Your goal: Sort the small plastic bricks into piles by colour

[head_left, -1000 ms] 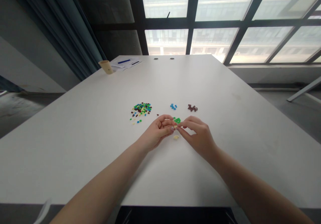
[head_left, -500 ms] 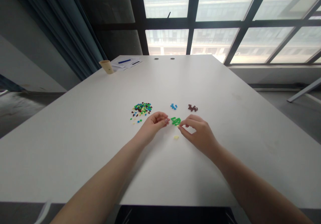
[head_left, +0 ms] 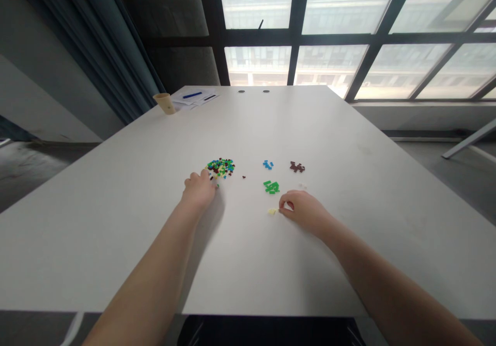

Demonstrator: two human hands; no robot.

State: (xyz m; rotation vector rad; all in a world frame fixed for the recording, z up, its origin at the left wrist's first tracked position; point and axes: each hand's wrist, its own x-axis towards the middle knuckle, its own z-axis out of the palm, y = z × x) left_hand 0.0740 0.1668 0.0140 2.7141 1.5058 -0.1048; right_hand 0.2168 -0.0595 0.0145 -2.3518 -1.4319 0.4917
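Observation:
My left hand (head_left: 198,192) is at the near-left edge of a mixed pile of small plastic pieces (head_left: 221,167) in green, blue, dark brown and yellow. Its fingers curl down onto the table, and whatever they pinch is hidden. At the right of the pale yellow pieces (head_left: 272,211), my right hand (head_left: 305,207) has thumb and index finger closed on a tiny yellow piece (head_left: 278,210). Just beyond that hand lie a group of green pieces (head_left: 272,187) and a few whitish bits (head_left: 303,186).
Farther out are small groups of blue pieces (head_left: 268,164) and dark brown pieces (head_left: 297,167). One dark piece (head_left: 244,177) lies apart. A paper cup (head_left: 165,104) and papers (head_left: 189,98) with a blue pen stand at the white table's (head_left: 248,263) far left.
My left hand has moved left to the mixed pile, uncovering a lone dark piece. My right hand has come nearer, from the green group to the pale yellow pieces.

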